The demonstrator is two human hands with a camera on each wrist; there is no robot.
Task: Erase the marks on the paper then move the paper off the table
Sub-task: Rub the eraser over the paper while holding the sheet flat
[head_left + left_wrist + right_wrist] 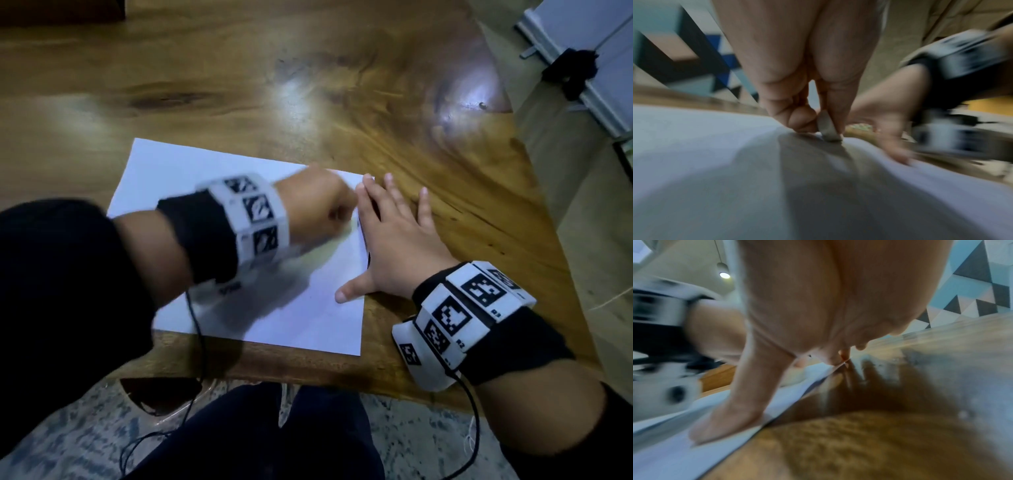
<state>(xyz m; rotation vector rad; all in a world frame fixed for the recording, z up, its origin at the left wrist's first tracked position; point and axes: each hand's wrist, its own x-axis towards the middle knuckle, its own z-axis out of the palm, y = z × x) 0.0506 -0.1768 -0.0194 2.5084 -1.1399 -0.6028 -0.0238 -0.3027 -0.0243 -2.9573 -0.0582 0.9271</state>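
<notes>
A white sheet of paper (191, 181) lies on the wooden table (239, 85) near its front edge. My left hand (325, 205) is blurred over the sheet's right part and pinches a small grey eraser (828, 126) whose lower end touches the paper (715, 162). My right hand (387, 240) lies flat with spread fingers across the paper's right edge, thumb (723, 423) on the paper (663, 459) and the other fingers mostly on the wood. No marks show clearly; the spot under the eraser is hidden by the left hand.
The table's front edge (308, 366) is just below the paper, with my dark trousers (274, 438) and the floor beneath. A white metal frame (582, 51) stands off the table at the upper right. Bare wood stretches behind the paper.
</notes>
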